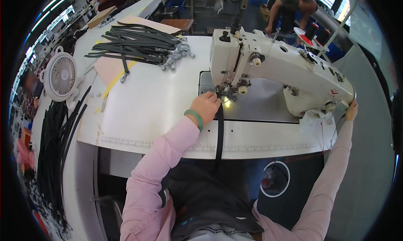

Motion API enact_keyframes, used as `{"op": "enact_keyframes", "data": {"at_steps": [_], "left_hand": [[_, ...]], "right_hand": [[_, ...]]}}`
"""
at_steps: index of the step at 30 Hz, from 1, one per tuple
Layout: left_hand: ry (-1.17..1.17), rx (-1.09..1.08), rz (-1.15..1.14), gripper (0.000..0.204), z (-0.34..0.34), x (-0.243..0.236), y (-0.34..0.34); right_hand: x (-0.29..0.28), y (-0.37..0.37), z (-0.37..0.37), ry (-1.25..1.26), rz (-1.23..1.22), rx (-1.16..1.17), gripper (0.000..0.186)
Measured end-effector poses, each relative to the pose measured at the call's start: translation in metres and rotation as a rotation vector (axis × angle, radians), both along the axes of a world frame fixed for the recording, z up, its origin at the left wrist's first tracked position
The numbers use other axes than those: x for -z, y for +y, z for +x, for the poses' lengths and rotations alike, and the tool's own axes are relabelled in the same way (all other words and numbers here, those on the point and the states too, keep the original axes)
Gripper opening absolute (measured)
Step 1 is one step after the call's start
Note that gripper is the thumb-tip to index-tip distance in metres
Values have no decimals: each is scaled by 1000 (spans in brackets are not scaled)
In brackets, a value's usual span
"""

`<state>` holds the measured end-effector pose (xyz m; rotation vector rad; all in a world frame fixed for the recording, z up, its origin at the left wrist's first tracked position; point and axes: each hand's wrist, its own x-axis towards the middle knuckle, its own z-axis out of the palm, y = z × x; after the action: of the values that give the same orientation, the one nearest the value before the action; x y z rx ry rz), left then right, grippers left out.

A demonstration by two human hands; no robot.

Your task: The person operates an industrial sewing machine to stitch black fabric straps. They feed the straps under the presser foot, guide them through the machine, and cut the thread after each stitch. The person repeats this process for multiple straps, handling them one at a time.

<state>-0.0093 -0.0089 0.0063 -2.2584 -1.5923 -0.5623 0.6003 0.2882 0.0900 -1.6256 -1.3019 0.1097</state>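
A white industrial sewing machine (268,52) stands on the table, its needle area lit by a small lamp. My left hand (205,106), with a green bangle at the wrist, pinches a black strap (220,134) right beside the presser foot. From there the strap runs toward me and hangs over the table's front edge. My right hand (351,111) reaches to the far right end of the machine and grips it where the handwheel sits; the wheel itself is mostly hidden. My left fingertips partly cover the strap's end under the needle.
A pile of black straps with metal clips (142,43) lies at the back left. More black straps (52,148) hang over the left edge, below a white fan (63,75). Thread spools (311,31) stand behind the machine. Another person (289,6) bends over at the back right.
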Motion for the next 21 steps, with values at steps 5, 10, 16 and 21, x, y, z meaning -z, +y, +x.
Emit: {"op": "enact_keyframes", "data": {"at_steps": [5,10,16,21], "left_hand": [[-41,15,-37,30,-2,-1,-1],[-137,153,4,29,-14,2,-6],[-185,206,11,26,-15,5,-2],[-175,200,27,29,-16,1,-4]], "right_hand": [[64,-24,-28,259,213,48,48],[4,-97,-108,78,462,223,40],[8,-176,-226,63,465,-378,24],[21,-255,-326,-466,445,-968,3]]}}
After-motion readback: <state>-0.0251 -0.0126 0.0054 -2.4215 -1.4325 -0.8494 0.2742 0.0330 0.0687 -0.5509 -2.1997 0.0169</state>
